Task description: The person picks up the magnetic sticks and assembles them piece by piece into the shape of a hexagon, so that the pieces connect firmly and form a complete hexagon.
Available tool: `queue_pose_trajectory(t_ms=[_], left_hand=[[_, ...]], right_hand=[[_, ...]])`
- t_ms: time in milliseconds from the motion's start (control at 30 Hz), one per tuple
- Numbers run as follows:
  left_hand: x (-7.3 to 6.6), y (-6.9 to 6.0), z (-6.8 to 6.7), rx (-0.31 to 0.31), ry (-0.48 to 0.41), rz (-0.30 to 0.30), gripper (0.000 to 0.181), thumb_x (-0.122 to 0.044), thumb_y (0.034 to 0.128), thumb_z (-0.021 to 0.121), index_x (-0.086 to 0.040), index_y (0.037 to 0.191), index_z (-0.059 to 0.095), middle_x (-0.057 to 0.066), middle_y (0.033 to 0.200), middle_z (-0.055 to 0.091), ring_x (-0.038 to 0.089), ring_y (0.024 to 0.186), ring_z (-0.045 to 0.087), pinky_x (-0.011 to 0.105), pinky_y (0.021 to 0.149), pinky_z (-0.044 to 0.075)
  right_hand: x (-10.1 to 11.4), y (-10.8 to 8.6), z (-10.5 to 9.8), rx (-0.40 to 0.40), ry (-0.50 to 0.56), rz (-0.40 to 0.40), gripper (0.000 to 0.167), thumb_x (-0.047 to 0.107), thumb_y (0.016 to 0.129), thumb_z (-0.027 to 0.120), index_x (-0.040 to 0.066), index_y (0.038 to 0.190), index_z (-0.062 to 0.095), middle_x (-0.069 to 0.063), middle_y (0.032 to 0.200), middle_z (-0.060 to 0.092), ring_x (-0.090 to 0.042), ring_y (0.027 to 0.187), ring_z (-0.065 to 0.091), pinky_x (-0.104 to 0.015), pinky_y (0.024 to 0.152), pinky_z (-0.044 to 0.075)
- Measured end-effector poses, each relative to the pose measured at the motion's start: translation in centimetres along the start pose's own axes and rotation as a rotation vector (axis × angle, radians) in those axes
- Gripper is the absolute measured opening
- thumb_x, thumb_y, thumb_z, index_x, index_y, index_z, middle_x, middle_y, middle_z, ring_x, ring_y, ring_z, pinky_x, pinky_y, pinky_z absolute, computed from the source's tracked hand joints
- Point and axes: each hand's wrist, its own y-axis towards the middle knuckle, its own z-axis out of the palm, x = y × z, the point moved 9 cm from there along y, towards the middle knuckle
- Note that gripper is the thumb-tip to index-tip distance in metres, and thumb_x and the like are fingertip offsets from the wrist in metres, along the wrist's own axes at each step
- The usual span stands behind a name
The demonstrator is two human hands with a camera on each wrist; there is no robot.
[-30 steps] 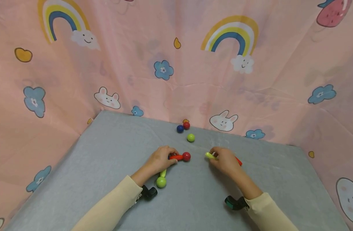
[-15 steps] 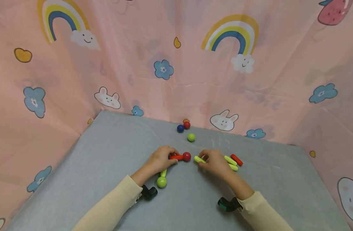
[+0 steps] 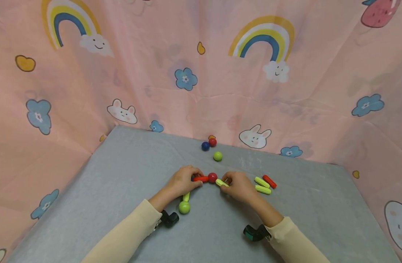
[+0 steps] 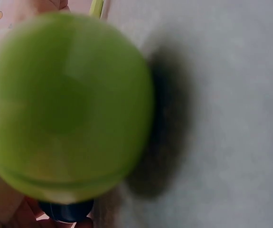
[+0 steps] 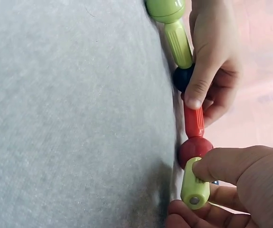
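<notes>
While the left hand has its grip clamped on a short red ridged stick beside a dark blue ball, the right hand pinches a yellow-green ridged stick at the shiny red ball on the red stick's other end; whether they touch, I cannot tell. To join them well, I would aim the stick's end at the ball's middle and press gently lengthwise, letting the left grip take the push so the row does not bend. A second yellow-green stick links the blue ball to a glossy green ball near the left wrist, easily knocked.

Three loose balls lie near the grey cloth-covered bench's far edge, by the pink printed curtain; three spare sticks crowd the right hand's outer side. More room lies nearer the person, between the forearms.
</notes>
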Motion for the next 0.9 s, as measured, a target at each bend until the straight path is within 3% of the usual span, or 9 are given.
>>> queue_pose_trajectory(t_ms=[333, 900], left_hand=[[0.3, -0.4, -0.4, 0.017, -0.057, -0.01, 0.016, -0.023, 0.0843, 0.073, -0.017, 0.099, 0.072, -0.001, 0.089, 0.061, 0.014, 0.079, 0.053, 0.029, 0.07, 0.044], [0.2, -1.3, -1.1, -0.017, 0.019, -0.064, 0.013, -0.025, 0.0784, 0.075, -0.016, 0.086, 0.069, -0.006, 0.074, 0.059, 0.008, 0.066, 0.05, 0.023, 0.06, 0.041]], right_hand=[[-0.6, -0.1, -0.2, -0.017, 0.034, 0.0, 0.014, 0.01, 0.079, 0.074, 0.007, 0.092, 0.07, -0.001, 0.079, 0.065, -0.012, 0.071, 0.057, -0.027, 0.062, 0.048], [-0.4, 1.0, -0.1, -0.06, 0.084, 0.005, 0.016, 0.005, 0.081, 0.071, 0.005, 0.097, 0.071, -0.007, 0.091, 0.069, -0.016, 0.079, 0.061, -0.03, 0.068, 0.053]])
